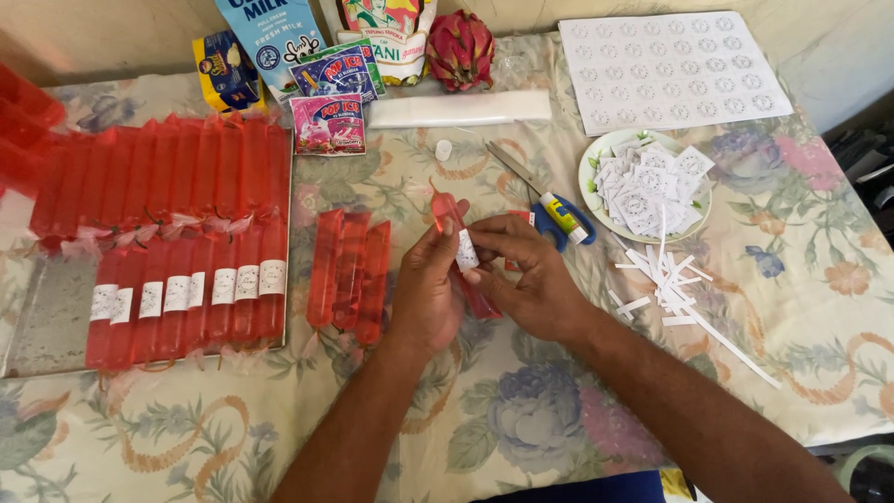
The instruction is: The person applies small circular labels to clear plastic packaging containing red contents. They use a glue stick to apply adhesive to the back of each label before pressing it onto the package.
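My left hand (424, 284) and my right hand (526, 275) hold one long red ice pop tube (445, 207) between them over the flowered tablecloth. A small white paper label (467, 251) lies against the tube under my right thumb and fingers. Three unlabelled red tubes (349, 275) lie side by side just left of my left hand. Farther left a metal tray (51, 317) carries two rows of red tubes (186, 177); those in the near row have white labels (186, 291).
Blue-and-yellow scissors (549, 210) lie beyond my right hand. A plate (596, 191) of cut labels sits to the right, paper strips (666, 284) below it, a printed label sheet (670, 70) behind. Cartons, drink sachets, a dragon fruit (459, 48) and folded plastic (456, 109) line the back.
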